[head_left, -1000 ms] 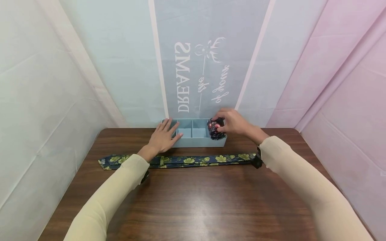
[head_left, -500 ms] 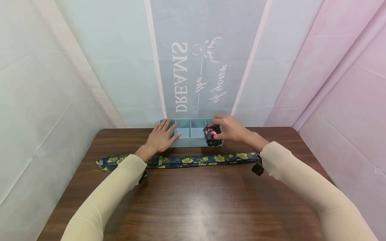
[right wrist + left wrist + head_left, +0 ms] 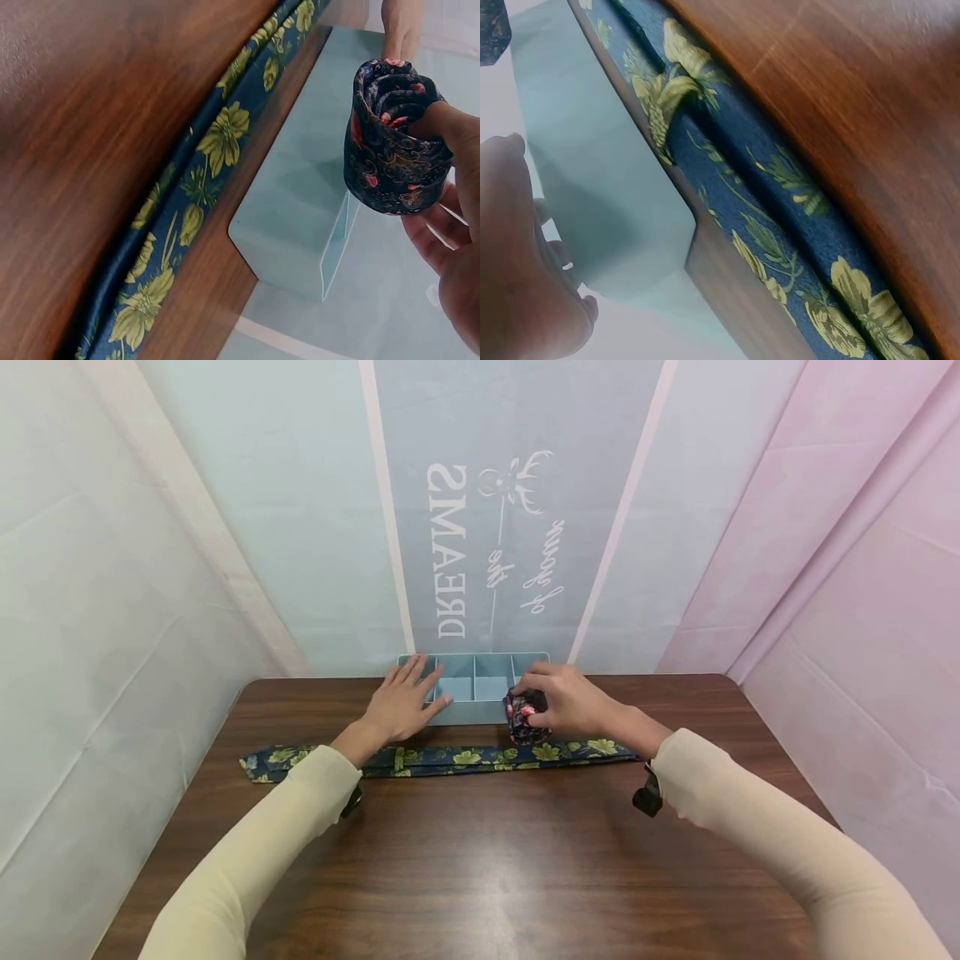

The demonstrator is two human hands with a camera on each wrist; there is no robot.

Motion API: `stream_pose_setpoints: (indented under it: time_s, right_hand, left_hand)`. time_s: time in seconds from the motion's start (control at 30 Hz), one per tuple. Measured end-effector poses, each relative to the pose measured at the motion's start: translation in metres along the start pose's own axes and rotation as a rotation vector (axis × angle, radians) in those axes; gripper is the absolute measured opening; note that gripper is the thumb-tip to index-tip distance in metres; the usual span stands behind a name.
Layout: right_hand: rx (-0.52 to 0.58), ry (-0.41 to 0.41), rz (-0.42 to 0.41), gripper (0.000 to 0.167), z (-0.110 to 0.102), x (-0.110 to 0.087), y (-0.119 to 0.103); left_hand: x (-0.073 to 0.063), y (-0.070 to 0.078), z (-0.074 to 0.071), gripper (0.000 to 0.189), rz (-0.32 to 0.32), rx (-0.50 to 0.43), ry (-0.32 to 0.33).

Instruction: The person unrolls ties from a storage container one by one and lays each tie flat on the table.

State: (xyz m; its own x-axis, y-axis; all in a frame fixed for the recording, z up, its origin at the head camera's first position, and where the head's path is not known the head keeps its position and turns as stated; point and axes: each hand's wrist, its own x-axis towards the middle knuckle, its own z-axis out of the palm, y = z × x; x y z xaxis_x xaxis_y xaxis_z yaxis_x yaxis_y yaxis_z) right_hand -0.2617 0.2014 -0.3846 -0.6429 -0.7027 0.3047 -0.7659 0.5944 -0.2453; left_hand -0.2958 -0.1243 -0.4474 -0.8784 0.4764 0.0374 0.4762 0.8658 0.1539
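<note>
A rolled necktie (image 3: 397, 161), dark with small pink flowers, is pinched in my right hand (image 3: 573, 697), thumb inside the roll and fingers around its outer side. In the head view the roll hangs at the front right of a pale blue divided box (image 3: 472, 713). My left hand (image 3: 393, 703) rests with spread fingers on the box's left end. A second necktie (image 3: 480, 760), blue with yellow flowers, lies lengthwise and folded in front of the box. The left wrist view shows part of my left hand (image 3: 525, 262) beside the box wall (image 3: 607, 172).
The box stands at the back of a brown wooden table (image 3: 480, 860), against a printed cloth backdrop (image 3: 495, 527). Cloth walls rise at both sides. A small black device (image 3: 648, 797) is strapped under the right wrist.
My right hand has drawn the rolled necktie from over the box's right end toward the front, to just before the front wall. My left hand has stayed on the box.
</note>
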Motion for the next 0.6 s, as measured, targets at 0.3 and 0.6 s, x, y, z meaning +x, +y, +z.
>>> stream_pose_setpoints:
  time_s: [0.3,0.6]
  right_hand:
    - [0.001,0.027,-0.086,0.035,0.008,-0.004,-0.006]
    - [0.003,0.021,-0.096,0.034,0.015,-0.012,-0.012]
  left_hand:
    - [-0.006,0.016,-0.008,0.075,0.038,0.007,0.019]
    - [-0.013,0.023,-0.009,0.074,0.079,0.034,0.039]
